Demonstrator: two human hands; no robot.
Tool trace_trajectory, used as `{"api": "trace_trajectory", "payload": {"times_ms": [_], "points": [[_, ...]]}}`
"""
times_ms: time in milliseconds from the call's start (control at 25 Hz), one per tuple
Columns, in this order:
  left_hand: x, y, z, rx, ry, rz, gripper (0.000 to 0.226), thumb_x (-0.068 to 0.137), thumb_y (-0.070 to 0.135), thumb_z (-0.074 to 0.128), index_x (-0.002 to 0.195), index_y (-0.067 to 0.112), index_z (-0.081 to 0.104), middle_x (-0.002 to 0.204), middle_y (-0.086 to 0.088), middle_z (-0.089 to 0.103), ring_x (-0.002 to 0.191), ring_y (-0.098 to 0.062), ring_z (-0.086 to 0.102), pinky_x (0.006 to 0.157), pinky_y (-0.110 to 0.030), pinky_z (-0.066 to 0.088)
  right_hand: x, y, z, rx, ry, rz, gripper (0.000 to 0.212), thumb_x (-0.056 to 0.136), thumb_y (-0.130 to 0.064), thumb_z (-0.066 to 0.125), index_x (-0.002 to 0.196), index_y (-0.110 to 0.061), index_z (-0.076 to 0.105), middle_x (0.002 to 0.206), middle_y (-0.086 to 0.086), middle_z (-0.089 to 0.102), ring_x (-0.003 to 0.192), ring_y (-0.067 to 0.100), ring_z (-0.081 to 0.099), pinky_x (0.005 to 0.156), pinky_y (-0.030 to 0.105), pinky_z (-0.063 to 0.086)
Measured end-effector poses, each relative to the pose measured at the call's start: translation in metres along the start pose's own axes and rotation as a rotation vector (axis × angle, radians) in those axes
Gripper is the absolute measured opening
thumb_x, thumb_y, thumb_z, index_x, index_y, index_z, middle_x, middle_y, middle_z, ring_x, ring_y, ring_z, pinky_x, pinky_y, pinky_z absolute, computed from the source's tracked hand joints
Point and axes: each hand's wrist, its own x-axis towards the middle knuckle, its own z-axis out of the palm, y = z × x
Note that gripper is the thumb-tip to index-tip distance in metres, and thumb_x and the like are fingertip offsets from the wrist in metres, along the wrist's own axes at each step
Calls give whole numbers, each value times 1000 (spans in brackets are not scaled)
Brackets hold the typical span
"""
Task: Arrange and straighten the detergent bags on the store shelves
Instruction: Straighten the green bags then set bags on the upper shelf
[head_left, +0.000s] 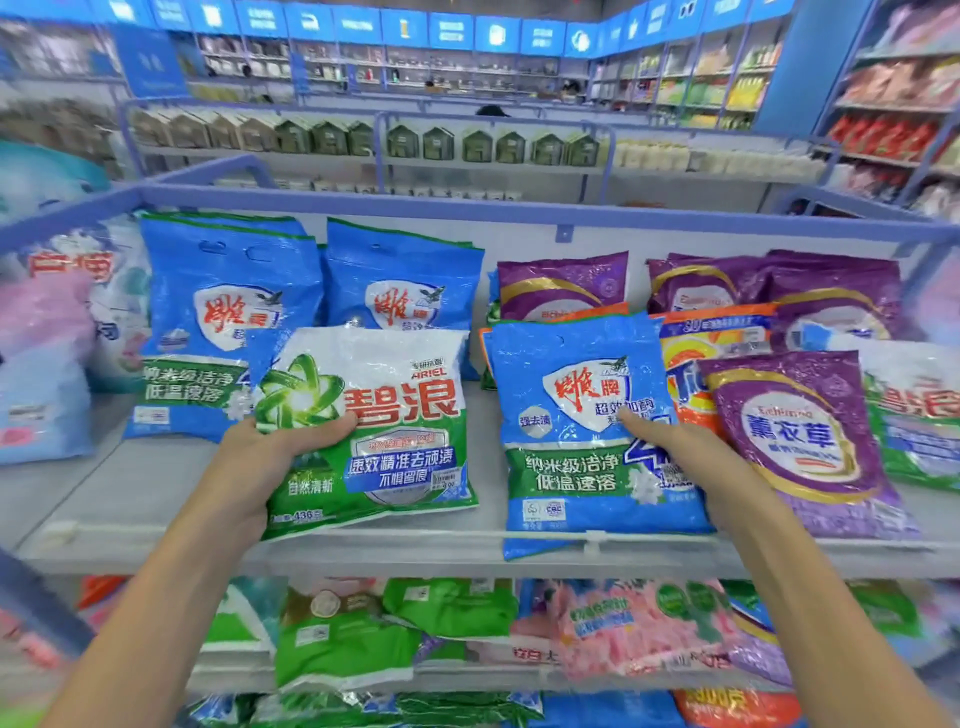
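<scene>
Green-and-white Ariel bag (374, 415) is gripped at its lower-left corner by the left hand (270, 457), blue detergent bag (582, 441) at its right edge by the right hand (675, 452) — long axis front-to-back, lower end overhanging the shelf (156, 493) lip — a rearward push is judged needed.

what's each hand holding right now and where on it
The left hand grips the green and white bag at its left edge, thumb across the front. The right hand grips the front blue bag at its right edge, thumb on the front.
</scene>
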Motion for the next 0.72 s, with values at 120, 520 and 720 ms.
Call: {"api": "trace_trajectory", "payload": {"times_ms": [120,520,720], "points": [[-2,15,-16,-42,64,60,65,42,31,101,101,14,80,97,-15,80,80,-36,79,65,-51,63,3,-9,22,44,64,-183,21,99,-38,67,114,-25,72,94,-10,82,82,10,78,76,32,61],[-12,59,-78,-76,164,159,33,61,31,91,91,19,83,94,-11,81,77,-29,79,58,-43,62,-11,-60,112,412,123,-723,20,102,-22,62,116,-35,64,113,-23,69,103,-1,66,90,27,56],[-11,68,-120,-63,290,196,45,57,31,92,97,12,80,92,-11,81,74,-28,79,58,-42,62,29,-82,189,329,46,-686,26,103,-13,61,128,-15,56,127,-17,69,117,0,61,101,21,49]]}}
